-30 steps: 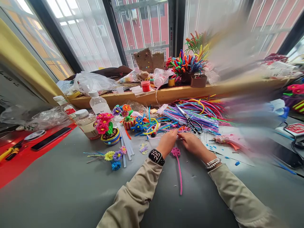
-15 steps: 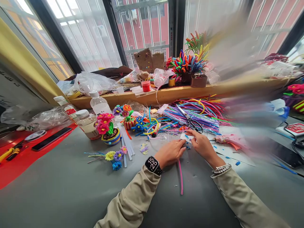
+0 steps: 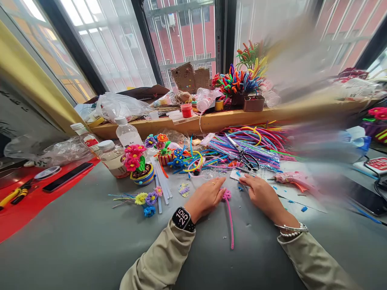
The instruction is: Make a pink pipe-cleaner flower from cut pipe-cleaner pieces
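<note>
A pink pipe-cleaner flower (image 3: 226, 195) with a long pink stem (image 3: 231, 225) lies on the grey table (image 3: 75, 245) between my hands. My left hand (image 3: 206, 197) rests flat beside the flower head, fingertips touching it, fingers stretched out. My right hand (image 3: 262, 194) lies just right of the flower, fingers loosely extended toward small blue scraps (image 3: 240, 187) on a white sheet. Neither hand holds anything that I can see. A smartwatch (image 3: 182, 218) sits on my left wrist, bracelets (image 3: 292, 230) on my right.
Behind the hands lie a heap of coloured pipe cleaners (image 3: 250, 145), scissors (image 3: 246, 157), a pink glue gun (image 3: 290, 178), finished flowers (image 3: 136, 161) and small loose flowers (image 3: 148, 199). Bottles (image 3: 127, 133) stand left. A phone (image 3: 66, 177) and pliers (image 3: 13, 194) lie on red cloth.
Both hands drew back toward me from the pipe-cleaner heap. The left hand uncovered the pink flower head, which now lies by its fingertips.
</note>
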{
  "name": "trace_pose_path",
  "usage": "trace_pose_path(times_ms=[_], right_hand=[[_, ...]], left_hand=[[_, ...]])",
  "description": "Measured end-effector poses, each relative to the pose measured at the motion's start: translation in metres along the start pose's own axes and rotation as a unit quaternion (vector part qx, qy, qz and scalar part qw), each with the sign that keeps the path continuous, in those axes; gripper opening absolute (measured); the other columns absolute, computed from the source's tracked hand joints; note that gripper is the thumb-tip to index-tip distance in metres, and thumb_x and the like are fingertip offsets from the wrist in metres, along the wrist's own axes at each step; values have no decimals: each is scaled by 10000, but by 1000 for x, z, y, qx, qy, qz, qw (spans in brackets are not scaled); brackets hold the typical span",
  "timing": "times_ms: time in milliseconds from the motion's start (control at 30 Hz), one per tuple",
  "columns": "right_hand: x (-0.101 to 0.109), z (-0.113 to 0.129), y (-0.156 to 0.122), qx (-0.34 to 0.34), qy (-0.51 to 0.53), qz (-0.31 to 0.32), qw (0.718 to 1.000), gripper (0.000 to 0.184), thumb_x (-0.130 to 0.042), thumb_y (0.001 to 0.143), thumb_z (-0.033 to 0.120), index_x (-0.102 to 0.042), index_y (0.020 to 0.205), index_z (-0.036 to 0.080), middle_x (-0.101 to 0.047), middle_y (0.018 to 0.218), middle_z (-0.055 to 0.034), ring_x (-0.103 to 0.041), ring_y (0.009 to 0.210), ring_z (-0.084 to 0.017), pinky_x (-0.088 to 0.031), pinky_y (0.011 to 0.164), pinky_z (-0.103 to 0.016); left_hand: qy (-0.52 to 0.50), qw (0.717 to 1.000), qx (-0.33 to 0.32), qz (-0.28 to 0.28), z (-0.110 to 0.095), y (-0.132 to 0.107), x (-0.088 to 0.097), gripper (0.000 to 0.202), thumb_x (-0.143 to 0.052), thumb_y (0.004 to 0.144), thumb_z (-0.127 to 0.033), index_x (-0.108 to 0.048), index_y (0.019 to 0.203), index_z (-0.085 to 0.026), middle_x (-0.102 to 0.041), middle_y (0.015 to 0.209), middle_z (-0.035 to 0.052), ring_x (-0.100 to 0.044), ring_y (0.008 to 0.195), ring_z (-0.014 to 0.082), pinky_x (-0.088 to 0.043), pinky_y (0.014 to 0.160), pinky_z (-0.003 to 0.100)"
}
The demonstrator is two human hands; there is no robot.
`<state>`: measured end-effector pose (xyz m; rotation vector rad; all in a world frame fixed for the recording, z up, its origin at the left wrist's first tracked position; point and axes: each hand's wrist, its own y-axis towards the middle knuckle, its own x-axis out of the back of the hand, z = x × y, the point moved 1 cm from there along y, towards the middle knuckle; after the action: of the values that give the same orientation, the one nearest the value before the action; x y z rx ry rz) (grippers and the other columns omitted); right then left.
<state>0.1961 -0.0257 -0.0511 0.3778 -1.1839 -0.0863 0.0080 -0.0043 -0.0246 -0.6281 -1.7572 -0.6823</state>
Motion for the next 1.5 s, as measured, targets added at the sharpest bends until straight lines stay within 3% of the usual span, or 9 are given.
trace_pose_path(times_ms=[200,367,533,767,933,1100,1233,1333,1500], right_hand=[[-7,5,2,54,33,-19,998,540,-343,611,-13,-548,1077,167,-576,1121,-80,-473,1097,-190,-369,928,-378],[2,4,3,-24,113,-81,990,501,-308,643,22,-505,1085,154,-630,1023,-58,-546,995,-176,-416,867,-345],[12,3,1,-82,135,-82,984,437,-309,657,49,-514,1024,169,-638,1006,-40,-569,943,-173,-424,826,-309],[16,1,-3,-112,134,-91,980,391,-335,666,68,-530,984,186,-666,922,-26,-605,812,-176,-450,726,-292],[12,-1,-9,-36,119,-47,991,346,-360,680,91,-564,945,180,-655,916,-40,-593,852,-176,-452,750,-307],[11,0,-15,40,89,8,995,266,-426,753,190,-597,956,189,-612,1047,-66,-508,1040,-202,-372,896,-355],[17,0,-16,-11,67,6,998,284,-371,827,338,-625,792,215,-669,849,-35,-590,857,-195,-365,874,-357],[18,0,-16,-67,67,-23,995,338,-335,841,370,-608,719,213,-665,738,-24,-599,747,-180,-415,720,-288],[15,-1,-16,-70,92,-25,993,318,-344,835,388,-596,743,220,-664,735,-6,-595,691,-162,-395,608,-238]], left_hand=[[13,1000,-10,-21,-2,2,0,416,-225,866,-304,-307,1241,-143,-454,1241,110,-380,1173,158,-334,951,323],[18,998,-60,8,-10,16,-3,396,-243,859,-254,-319,1221,-111,-473,1210,131,-380,1169,170,-317,955,317],[18,995,-94,39,-15,28,-10,369,-285,849,-267,-335,1191,-141,-469,1217,109,-385,1161,182,-311,955,358],[20,998,-49,31,3,-4,1,392,-249,861,-276,-352,1213,-139,-448,1250,102,-383,1170,161,-302,979,336],[39,999,1,7,16,-29,8,415,-262,857,-293,-337,1232,-131,-433,1260,113,-378,1175,170,-323,971,343],[34,999,-17,29,9,-30,10,427,-266,856,-299,-322,1248,-139,-397,1293,90,-330,1206,166,-300,989,330],[59,998,30,18,10,-40,10,447,-256,856,-292,-296,1259,-102,-446,1245,132,-397,1160,186,-335,960,345],[77,995,54,-20,14,-51,10,428,-250,854,-246,-291,1255,-103,-478,1211,138,-426,1136,181,-363,936,342],[90,995,-36,3,9,-32,6,418,-274,837,-190,-316,1242,-97,-393,1293,106,-318,1212,169,-287,998,313]])
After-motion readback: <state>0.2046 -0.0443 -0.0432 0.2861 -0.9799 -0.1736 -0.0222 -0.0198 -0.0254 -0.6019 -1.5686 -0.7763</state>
